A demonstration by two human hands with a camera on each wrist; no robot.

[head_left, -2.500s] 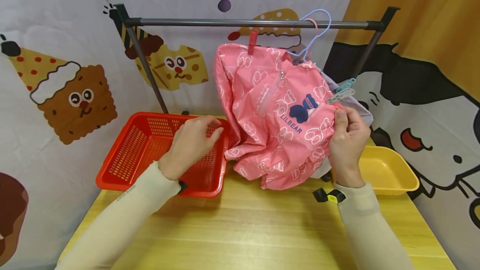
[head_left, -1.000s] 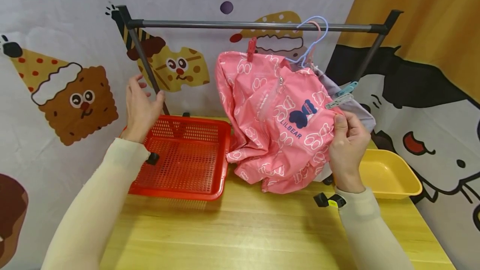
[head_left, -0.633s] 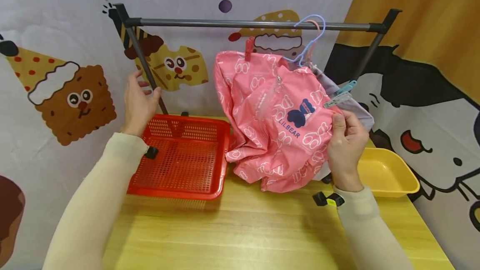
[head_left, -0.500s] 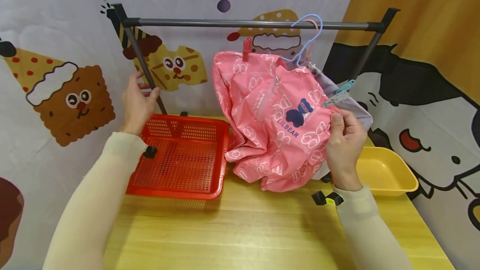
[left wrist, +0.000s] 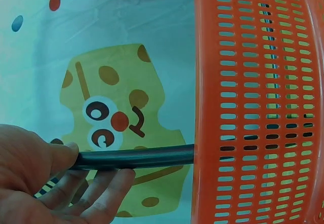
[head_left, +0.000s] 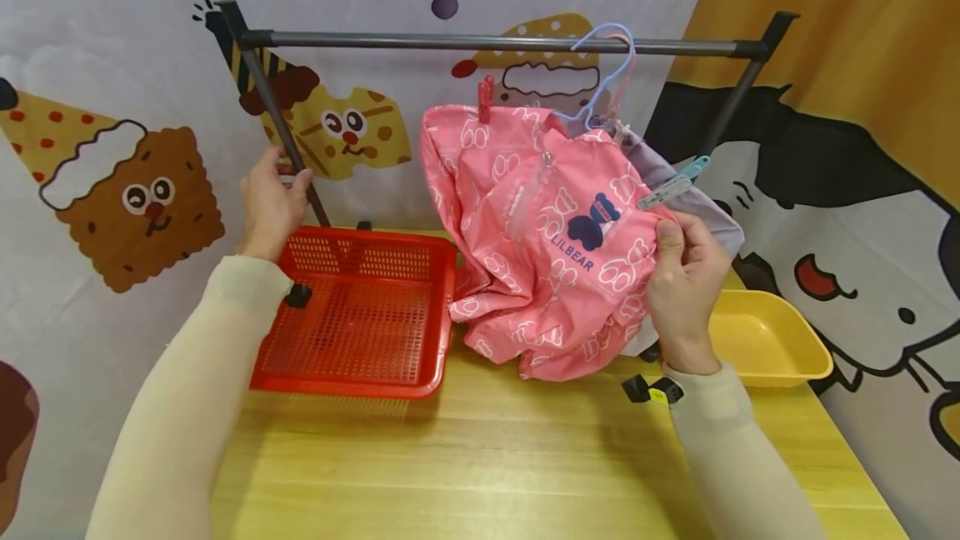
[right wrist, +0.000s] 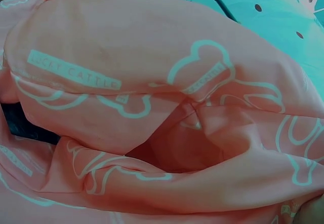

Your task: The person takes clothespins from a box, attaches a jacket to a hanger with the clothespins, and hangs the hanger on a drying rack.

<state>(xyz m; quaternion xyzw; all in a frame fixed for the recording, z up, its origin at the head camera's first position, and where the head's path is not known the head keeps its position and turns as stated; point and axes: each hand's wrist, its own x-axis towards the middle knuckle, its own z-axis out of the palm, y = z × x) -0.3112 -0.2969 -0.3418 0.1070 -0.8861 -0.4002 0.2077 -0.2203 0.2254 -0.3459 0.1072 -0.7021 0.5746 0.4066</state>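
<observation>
A pink children's jacket with white bear outlines and "LILBEAR" lettering hangs from a dark clothes rack. My right hand pinches its right edge between thumb and bent fingers. Close above are a grey clothespin and a teal clothespin. A red clothespin grips the jacket's top left. My left hand holds the rack's left post, thumb on one side and fingers round the other; the left wrist view shows the dark post between them. Jacket fabric fills most of the right wrist view.
Below my left hand stands a red perforated basket. A yellow tray sits at the right of the wooden table. Behind the jacket hangs a grey garment; a blue hanger and a pink one hook over the bar.
My left hand has left the space above the basket, moved left and up, and taken hold of the post. The jacket's blue hanger has shifted left along the bar; my right hand keeps its pinch.
</observation>
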